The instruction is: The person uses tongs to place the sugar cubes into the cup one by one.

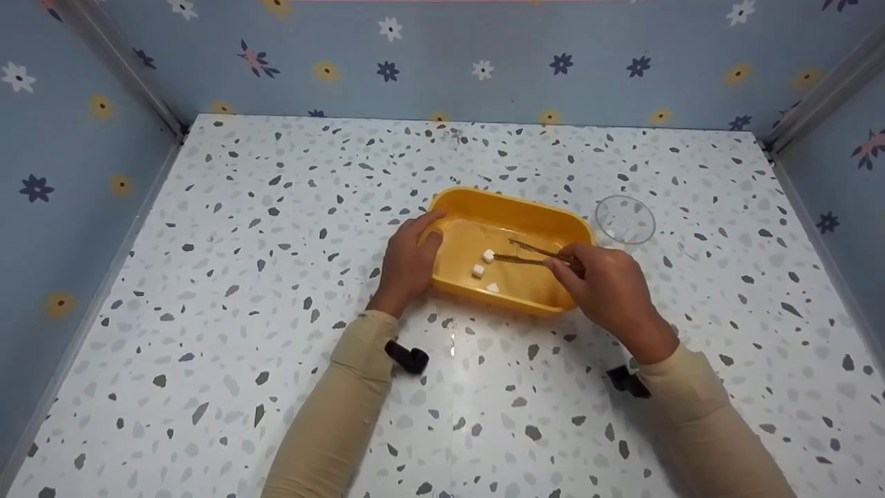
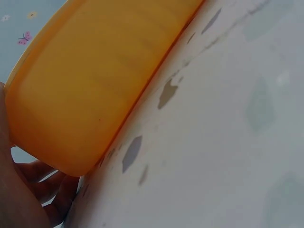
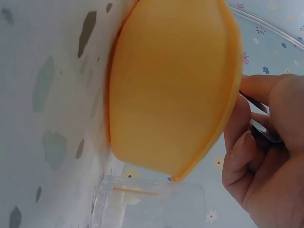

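A yellow plastic tray (image 1: 511,197) stands on the speckled table, with three small white pieces on its floor; two look like cubes (image 1: 478,271). My left hand (image 1: 409,259) holds the tray's left end, and in the left wrist view the fingers (image 2: 52,185) curl against the outer wall. Over the tray's right end, my right hand (image 1: 612,283) grips brown-looking metal tongs (image 1: 522,260). The tong tips stand apart, one tip close beside the farthest white cube (image 1: 489,255). Whether it touches the cube, I cannot tell. In the right wrist view the tray wall hides the tips.
A clear cup (image 1: 625,220) stands just right of the tray, near my right hand. Pale shapes show through its side (image 3: 126,199) in the right wrist view. Flower-patterned blue panels (image 1: 442,62) border the table at the back and sides.
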`<state>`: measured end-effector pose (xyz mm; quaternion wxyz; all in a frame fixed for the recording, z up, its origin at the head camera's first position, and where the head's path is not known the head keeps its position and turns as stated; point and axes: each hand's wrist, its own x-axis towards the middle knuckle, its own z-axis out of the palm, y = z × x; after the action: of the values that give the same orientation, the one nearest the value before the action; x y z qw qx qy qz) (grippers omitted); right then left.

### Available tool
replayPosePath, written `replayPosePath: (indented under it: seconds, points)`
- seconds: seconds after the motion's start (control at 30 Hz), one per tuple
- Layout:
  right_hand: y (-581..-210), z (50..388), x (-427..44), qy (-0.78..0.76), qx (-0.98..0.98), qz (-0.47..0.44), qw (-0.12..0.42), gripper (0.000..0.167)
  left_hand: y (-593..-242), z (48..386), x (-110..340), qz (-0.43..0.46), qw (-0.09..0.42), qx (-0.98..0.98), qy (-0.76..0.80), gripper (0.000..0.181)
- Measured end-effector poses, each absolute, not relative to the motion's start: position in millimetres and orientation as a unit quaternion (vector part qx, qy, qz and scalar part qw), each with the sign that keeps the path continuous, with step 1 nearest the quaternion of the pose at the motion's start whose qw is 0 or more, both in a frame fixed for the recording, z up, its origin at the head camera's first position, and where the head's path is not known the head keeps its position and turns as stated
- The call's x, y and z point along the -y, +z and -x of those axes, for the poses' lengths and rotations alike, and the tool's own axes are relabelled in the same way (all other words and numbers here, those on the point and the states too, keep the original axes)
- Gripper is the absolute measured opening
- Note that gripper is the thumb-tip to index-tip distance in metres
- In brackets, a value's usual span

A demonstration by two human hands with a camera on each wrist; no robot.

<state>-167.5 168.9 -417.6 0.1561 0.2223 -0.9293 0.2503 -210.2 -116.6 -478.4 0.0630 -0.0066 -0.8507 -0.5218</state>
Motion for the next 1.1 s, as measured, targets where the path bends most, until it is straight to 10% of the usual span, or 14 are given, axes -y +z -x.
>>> replayPosePath:
  seconds: [1.1]
  points:
    - [-433.6,168.4,-158.5,0.226,0.917,-0.281,0.171,0.019,-479.3,211.8,115.6,-0.001,0.061,0.849,-0.526,0.042]
